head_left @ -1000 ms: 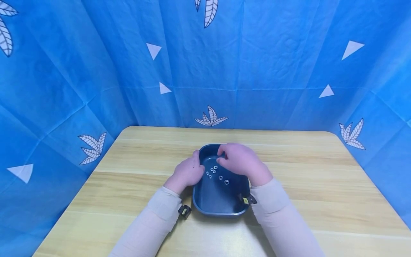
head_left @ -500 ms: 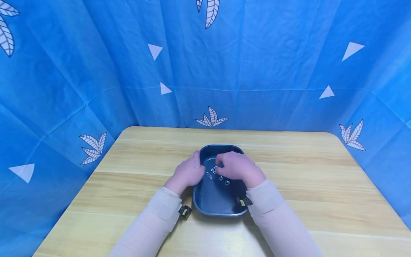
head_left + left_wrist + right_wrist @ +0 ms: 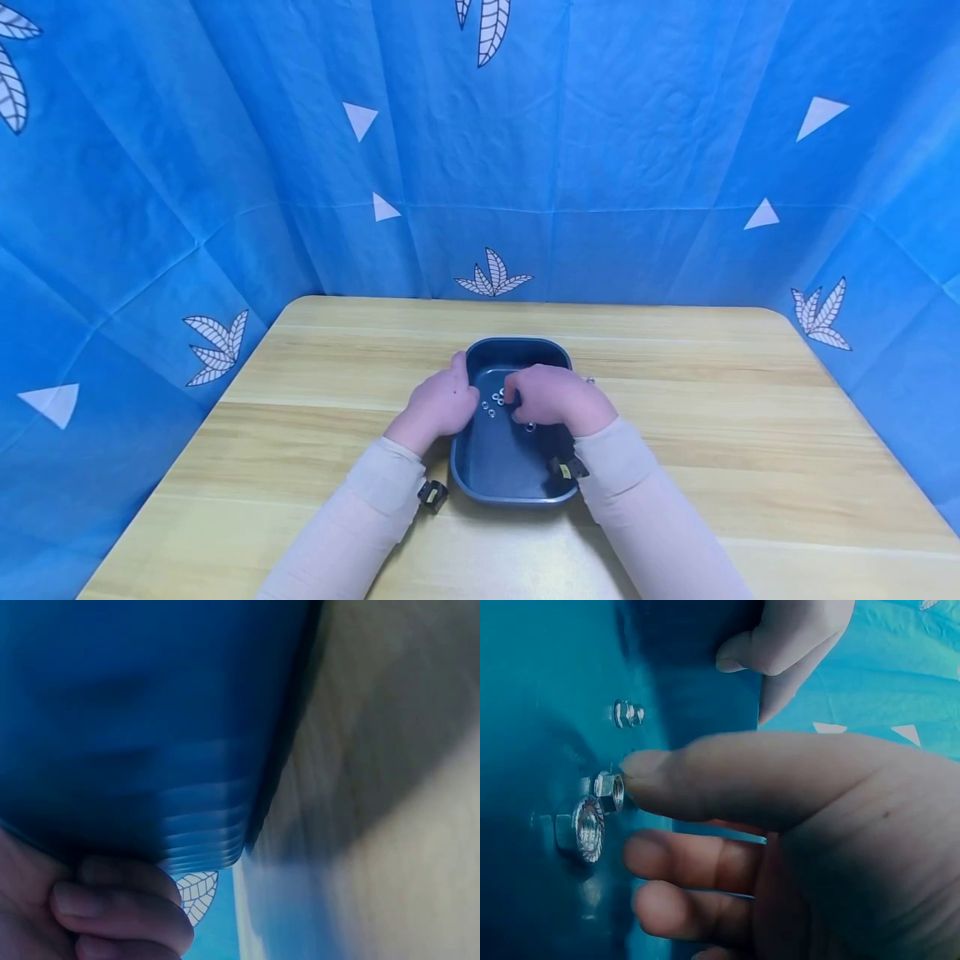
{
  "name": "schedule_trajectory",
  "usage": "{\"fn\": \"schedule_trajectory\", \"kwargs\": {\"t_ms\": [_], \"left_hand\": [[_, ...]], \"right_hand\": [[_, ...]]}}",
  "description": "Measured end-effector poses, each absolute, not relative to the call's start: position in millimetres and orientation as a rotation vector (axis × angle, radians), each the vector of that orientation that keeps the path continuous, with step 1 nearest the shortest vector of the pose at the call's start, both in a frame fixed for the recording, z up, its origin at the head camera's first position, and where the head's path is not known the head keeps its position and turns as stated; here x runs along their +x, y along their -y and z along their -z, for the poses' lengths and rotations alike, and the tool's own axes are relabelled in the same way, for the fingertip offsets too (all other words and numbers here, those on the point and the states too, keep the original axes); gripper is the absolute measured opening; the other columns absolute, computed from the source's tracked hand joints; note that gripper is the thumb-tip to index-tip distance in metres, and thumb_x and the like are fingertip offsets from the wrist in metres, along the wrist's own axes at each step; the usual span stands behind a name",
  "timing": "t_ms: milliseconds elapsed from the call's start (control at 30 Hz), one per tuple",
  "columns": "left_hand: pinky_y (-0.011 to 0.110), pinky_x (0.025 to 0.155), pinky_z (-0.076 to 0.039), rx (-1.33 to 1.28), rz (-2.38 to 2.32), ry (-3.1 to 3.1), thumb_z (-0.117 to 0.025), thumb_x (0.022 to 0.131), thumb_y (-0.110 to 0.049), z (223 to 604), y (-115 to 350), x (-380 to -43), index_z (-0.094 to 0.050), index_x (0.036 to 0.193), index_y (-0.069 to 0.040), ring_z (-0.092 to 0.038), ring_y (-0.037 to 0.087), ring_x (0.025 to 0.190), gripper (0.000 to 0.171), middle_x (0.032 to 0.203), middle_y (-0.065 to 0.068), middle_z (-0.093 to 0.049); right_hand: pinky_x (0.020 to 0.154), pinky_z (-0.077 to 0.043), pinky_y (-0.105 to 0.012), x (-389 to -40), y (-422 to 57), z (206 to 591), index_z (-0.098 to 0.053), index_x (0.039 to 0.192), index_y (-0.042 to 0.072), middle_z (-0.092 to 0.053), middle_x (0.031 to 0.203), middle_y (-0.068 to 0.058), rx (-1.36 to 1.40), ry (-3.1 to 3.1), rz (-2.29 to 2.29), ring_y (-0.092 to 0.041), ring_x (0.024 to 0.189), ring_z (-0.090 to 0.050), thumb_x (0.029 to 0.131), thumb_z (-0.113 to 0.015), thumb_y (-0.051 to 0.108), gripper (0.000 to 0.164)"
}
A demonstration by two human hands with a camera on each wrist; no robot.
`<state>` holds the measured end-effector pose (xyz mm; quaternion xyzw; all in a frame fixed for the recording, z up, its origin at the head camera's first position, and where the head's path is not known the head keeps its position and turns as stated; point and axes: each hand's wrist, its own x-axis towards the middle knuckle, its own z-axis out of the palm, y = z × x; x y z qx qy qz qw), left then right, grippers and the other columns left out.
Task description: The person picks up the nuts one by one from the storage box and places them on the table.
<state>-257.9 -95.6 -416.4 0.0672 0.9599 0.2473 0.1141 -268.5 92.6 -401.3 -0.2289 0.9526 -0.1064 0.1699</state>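
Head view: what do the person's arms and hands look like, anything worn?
Both arms wear long off-white sleeves, left and right, with wide cuffs. A small black boxy module with a yellowish mark sits by each wrist, left and right. The left hand and right hand show no gloves.

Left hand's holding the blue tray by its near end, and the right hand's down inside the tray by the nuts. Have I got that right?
Not quite: the left hand holds the blue tray by its left side, not its near end, as the head view shows. The right hand is indeed down inside by the nuts.
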Motion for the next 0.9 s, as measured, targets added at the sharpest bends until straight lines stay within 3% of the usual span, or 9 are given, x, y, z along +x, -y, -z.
{"fn": "schedule_trajectory", "kwargs": {"t_ms": [400, 900], "left_hand": [[0.036, 0.053, -0.045, 0.198, -0.708, -2.819, -0.047, 0.103, -0.026, 416.8, 95.7, -257.4, -0.014, 0.160, 0.002, -0.055, 0.022, 0.054, 0.071, 0.068, 0.007, -0.055], [0.036, 0.053, -0.046, 0.204, -0.725, -2.823, -0.047, 0.103, -0.025, 417.0, 95.5, -257.2, -0.015, 0.160, 0.002, -0.056, 0.022, 0.054, 0.070, 0.068, 0.007, -0.056]], "right_hand": [[0.072, -0.049, -0.035, -268.6, -92.3, 406.2, -0.072, 0.102, 0.021, -0.065, 0.087, 0.007, -0.673, -2.709, 0.257, -0.016, 0.079, -0.058, 0.089, -0.076, 0.022, 0.014], [0.068, -0.048, -0.032, -268.6, -91.2, 407.8, -0.071, 0.098, 0.020, -0.065, 0.088, 0.006, -0.697, -2.719, 0.223, -0.016, 0.077, -0.058, 0.087, -0.075, 0.011, 0.015]]}}
